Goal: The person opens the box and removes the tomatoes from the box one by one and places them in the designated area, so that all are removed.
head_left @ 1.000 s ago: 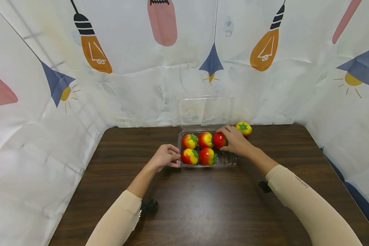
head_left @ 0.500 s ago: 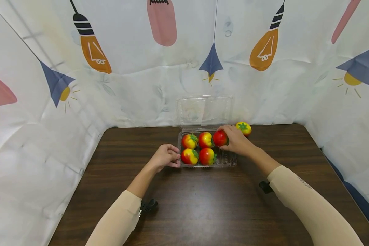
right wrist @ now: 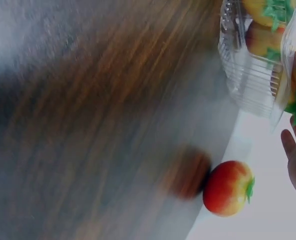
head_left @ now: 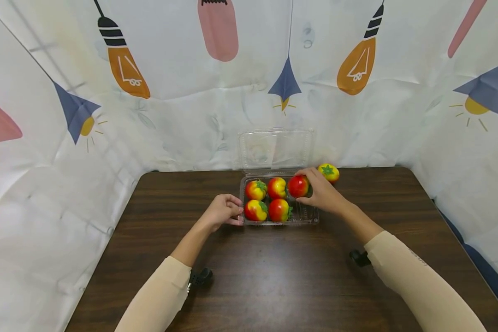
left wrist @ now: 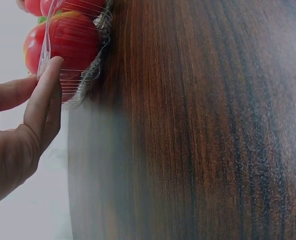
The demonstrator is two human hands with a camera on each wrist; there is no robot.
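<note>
A clear plastic clamshell box [head_left: 303, 217] lies on the table with its lid [head_left: 276, 148] raised at the back. Several red-and-yellow persimmons with green leafy tops sit inside, among them a front-left persimmon [head_left: 255, 210] and a front-middle persimmon [head_left: 278, 210]. My left hand [head_left: 224, 211] pinches the box's left rim; the left wrist view shows the thumb and fingers of that hand [left wrist: 30, 122] on the clear edge. At the back-right of the box, my right hand [head_left: 320, 191] grips a mostly red persimmon [head_left: 298, 186] between thumb and fingers. The front-right compartment holds no fruit.
Another persimmon [head_left: 329, 173], yellow on top, lies outside the box by the table's back edge, just behind my right hand. Behind the dark wooden table [head_left: 265, 276] hangs a white patterned cloth [head_left: 182, 124].
The right hand and its persimmon have shifted slightly to the right, so a bit more of the fruit shows. My left hand stays on the box rim.
</note>
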